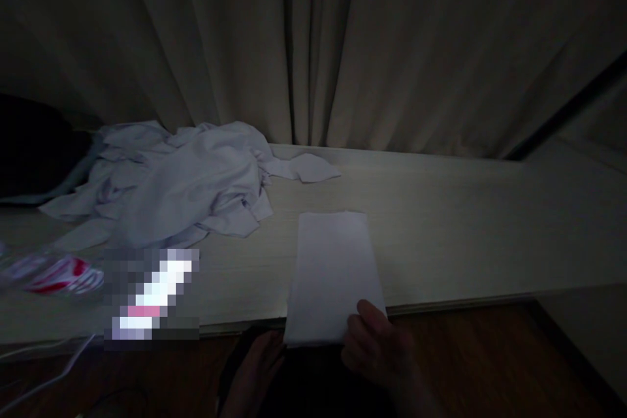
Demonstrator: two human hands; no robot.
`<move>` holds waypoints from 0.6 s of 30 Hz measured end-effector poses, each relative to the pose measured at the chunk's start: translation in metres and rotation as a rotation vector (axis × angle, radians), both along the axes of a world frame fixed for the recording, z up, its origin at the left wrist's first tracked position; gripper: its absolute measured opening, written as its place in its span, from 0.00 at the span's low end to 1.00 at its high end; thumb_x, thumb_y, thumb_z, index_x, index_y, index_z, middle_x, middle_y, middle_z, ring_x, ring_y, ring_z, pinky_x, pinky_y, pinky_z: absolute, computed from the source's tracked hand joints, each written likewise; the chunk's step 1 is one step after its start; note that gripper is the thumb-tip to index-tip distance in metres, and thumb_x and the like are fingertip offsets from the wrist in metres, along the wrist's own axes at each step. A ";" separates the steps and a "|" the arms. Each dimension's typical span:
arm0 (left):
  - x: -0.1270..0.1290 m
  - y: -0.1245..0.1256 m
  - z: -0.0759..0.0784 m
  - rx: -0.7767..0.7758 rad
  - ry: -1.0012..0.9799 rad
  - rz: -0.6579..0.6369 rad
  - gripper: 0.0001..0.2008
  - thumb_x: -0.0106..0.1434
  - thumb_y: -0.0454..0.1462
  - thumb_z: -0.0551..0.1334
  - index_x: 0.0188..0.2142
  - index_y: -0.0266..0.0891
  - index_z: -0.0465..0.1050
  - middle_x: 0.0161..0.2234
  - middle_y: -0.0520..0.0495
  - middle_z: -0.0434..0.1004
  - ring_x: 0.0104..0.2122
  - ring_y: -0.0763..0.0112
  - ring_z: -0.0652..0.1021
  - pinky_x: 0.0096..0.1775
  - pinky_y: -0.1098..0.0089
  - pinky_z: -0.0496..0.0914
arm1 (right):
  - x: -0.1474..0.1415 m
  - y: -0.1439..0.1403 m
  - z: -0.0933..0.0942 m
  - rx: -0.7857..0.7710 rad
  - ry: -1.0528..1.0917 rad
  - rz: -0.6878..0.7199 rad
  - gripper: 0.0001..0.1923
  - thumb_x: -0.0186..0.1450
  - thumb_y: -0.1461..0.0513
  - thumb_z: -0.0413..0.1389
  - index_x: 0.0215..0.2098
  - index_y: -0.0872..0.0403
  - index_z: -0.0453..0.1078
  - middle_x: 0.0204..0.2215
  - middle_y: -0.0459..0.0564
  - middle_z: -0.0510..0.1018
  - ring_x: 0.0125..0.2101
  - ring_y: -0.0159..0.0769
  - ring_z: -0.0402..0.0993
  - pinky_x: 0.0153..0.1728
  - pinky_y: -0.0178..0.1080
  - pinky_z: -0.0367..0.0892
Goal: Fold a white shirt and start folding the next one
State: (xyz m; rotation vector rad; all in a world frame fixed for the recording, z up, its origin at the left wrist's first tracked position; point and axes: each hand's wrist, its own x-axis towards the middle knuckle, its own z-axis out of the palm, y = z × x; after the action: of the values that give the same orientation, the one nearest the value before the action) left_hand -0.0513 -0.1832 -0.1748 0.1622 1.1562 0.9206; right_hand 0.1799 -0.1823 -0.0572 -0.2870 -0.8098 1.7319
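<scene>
A folded white cloth [333,268] lies on the pale table [465,235], its near end hanging over the front edge. My right hand [377,346] grips that near end at its right corner, thumb on top. My left hand [257,366] is below the table edge, under the cloth's left corner; the dim light hides whether it touches the cloth. A crumpled pile of white clothes [181,183] lies on the table to the left.
Grey curtains [313,46] hang behind the table. A red and white plastic wrapper [63,274] lies at the left front, next to a blurred-out patch [151,294]. A dark shape [29,150] sits at far left. Brown floor [490,366] shows below.
</scene>
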 end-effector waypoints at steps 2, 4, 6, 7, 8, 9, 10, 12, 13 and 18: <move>0.002 0.001 0.000 0.007 0.015 -0.047 0.11 0.56 0.43 0.60 0.37 0.42 0.72 0.43 0.47 0.79 0.46 0.62 0.76 0.53 0.58 0.65 | 0.006 0.002 -0.002 -0.128 -0.032 -0.008 0.27 0.51 0.47 0.63 0.24 0.49 0.48 0.19 0.37 0.51 0.17 0.24 0.47 0.18 0.31 0.49; -0.001 0.001 -0.001 0.027 -0.003 -0.091 0.14 0.54 0.46 0.62 0.38 0.43 0.72 0.45 0.47 0.78 0.48 0.61 0.75 0.54 0.58 0.64 | 0.013 0.007 -0.005 -0.222 -0.023 -0.009 0.26 0.49 0.56 0.66 0.22 0.51 0.49 0.20 0.37 0.52 0.19 0.24 0.48 0.20 0.31 0.48; -0.005 0.001 -0.001 0.028 -0.045 -0.157 0.19 0.50 0.49 0.65 0.39 0.43 0.73 0.46 0.45 0.77 0.49 0.58 0.74 0.55 0.57 0.63 | 0.022 0.014 -0.008 -0.277 -0.021 -0.024 0.23 0.48 0.60 0.66 0.22 0.52 0.51 0.20 0.38 0.54 0.20 0.24 0.48 0.20 0.32 0.46; -0.007 0.002 0.000 0.018 -0.068 -0.204 0.22 0.48 0.51 0.66 0.40 0.42 0.73 0.47 0.45 0.77 0.50 0.57 0.73 0.55 0.57 0.63 | 0.027 0.018 -0.010 -0.291 -0.034 -0.039 0.22 0.49 0.62 0.66 0.22 0.52 0.52 0.21 0.38 0.55 0.20 0.25 0.48 0.21 0.32 0.46; -0.008 0.002 0.002 0.007 -0.087 -0.253 0.25 0.47 0.52 0.67 0.41 0.42 0.73 0.48 0.44 0.76 0.51 0.57 0.72 0.55 0.57 0.62 | 0.032 0.023 -0.011 -0.297 -0.053 -0.059 0.21 0.49 0.62 0.66 0.22 0.52 0.54 0.21 0.39 0.56 0.21 0.25 0.49 0.21 0.33 0.45; -0.009 0.003 0.005 0.002 -0.098 -0.296 0.27 0.46 0.52 0.67 0.43 0.42 0.73 0.50 0.43 0.75 0.53 0.56 0.71 0.56 0.57 0.61 | 0.037 0.029 -0.013 -0.303 -0.077 -0.081 0.20 0.49 0.63 0.65 0.22 0.52 0.54 0.21 0.39 0.57 0.21 0.25 0.49 0.21 0.33 0.45; -0.009 0.003 0.009 0.002 -0.101 -0.330 0.29 0.45 0.53 0.67 0.44 0.43 0.72 0.52 0.43 0.73 0.54 0.56 0.70 0.56 0.58 0.60 | 0.042 0.034 -0.014 -0.309 -0.099 -0.104 0.19 0.50 0.64 0.65 0.22 0.52 0.55 0.21 0.39 0.58 0.21 0.25 0.49 0.21 0.33 0.45; -0.007 0.004 0.015 0.007 -0.097 -0.361 0.30 0.46 0.53 0.67 0.47 0.45 0.70 0.56 0.44 0.69 0.56 0.56 0.68 0.57 0.58 0.59 | 0.052 0.045 -0.016 -0.318 -0.140 -0.150 0.17 0.51 0.64 0.64 0.22 0.52 0.56 0.21 0.39 0.58 0.20 0.25 0.49 0.21 0.33 0.44; -0.005 0.005 0.016 0.008 -0.093 -0.362 0.31 0.45 0.54 0.66 0.48 0.47 0.70 0.57 0.44 0.67 0.57 0.56 0.67 0.57 0.57 0.58 | 0.056 0.050 -0.018 -0.319 -0.160 -0.173 0.16 0.52 0.63 0.64 0.22 0.52 0.57 0.20 0.39 0.59 0.20 0.25 0.48 0.21 0.33 0.44; 0.011 0.006 0.013 -0.017 -0.090 -0.419 0.39 0.42 0.59 0.65 0.51 0.47 0.67 0.58 0.39 0.64 0.58 0.48 0.64 0.57 0.48 0.55 | 0.068 0.064 -0.025 -0.287 -0.250 -0.237 0.12 0.55 0.63 0.62 0.23 0.52 0.61 0.20 0.39 0.60 0.20 0.24 0.50 0.21 0.34 0.43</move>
State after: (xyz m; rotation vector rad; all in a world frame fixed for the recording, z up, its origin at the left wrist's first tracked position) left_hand -0.0399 -0.1772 -0.1622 0.3321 0.9962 0.5415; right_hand 0.2482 -0.1188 -0.0822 -0.7758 -0.6710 1.6029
